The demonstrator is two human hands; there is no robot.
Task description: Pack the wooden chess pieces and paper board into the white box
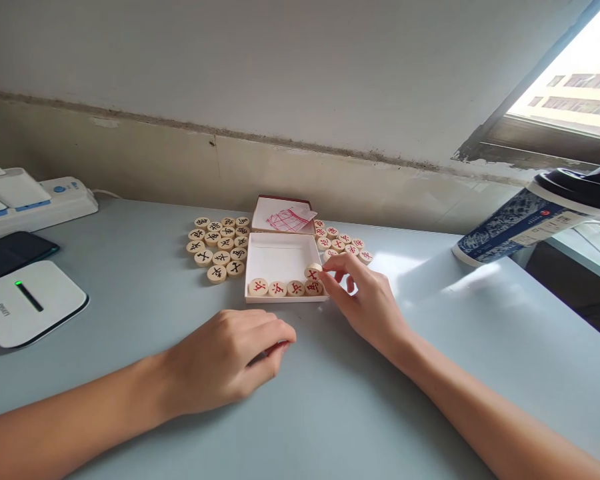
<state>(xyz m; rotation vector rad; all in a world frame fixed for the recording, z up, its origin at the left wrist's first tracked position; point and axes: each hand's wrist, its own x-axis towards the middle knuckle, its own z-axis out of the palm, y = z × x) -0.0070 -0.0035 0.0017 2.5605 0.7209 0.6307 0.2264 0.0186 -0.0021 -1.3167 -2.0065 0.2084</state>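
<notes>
Between thumb and index finger, my right hand (367,297) pinches a red-marked Chinese chess piece (313,272) over the right side of an open white box (280,250). A row of several red-marked pieces (277,288) lies along the box's near wall. My left hand (237,357) rests on the table in front of the box, fingers curled; its palm is hidden and I see nothing in it. Black-marked pieces (221,258) lie in a group left of the box. More red-marked pieces (345,239) lie to its right, partly behind my right hand.
Behind the box lies its lid (267,208) with a folded red-lined sheet (293,219). On the left are a white device (33,300), a dark phone (17,253) and a power strip (70,197). A lidded paper cup (520,223) stands at the right. The wall (230,160) closes off the back.
</notes>
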